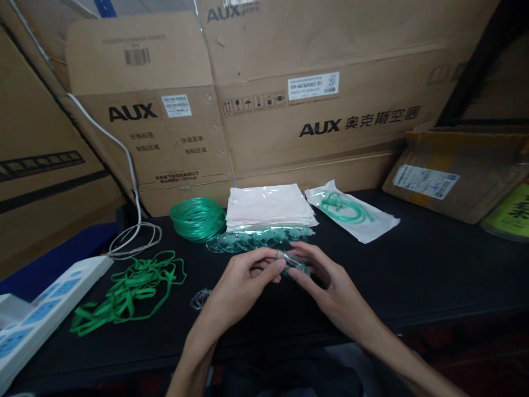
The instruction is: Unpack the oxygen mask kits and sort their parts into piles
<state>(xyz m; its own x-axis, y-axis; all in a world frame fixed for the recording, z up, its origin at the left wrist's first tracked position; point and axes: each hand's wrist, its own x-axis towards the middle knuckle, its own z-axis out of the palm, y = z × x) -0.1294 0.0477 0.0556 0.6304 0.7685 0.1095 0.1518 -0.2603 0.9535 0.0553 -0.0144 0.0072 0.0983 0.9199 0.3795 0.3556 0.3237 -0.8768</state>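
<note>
Between my two hands, above the front of the black table, is a small clear, green-tinted plastic mask (298, 266), partly hidden by the fingers. My left hand (243, 281) pinches its left side with thumb and fingers. On the other side, my right hand (330, 281) grips it, thumb in front and fingers behind. Just behind the hands lies a row of similar clear green masks (248, 239), overlapping one another. Close to my left wrist is a small bunch of thin clear or metallic strips (200, 298), too blurred to tell.
Behind the masks sits a stack of white pouches (270, 205), with coiled green tubing (197, 219) on its left and a pouch of green tubing (351, 212) on its right. Green elastic straps (132, 286) and a white power strip (53, 309) lie left. Cardboard boxes (450, 171) stand behind.
</note>
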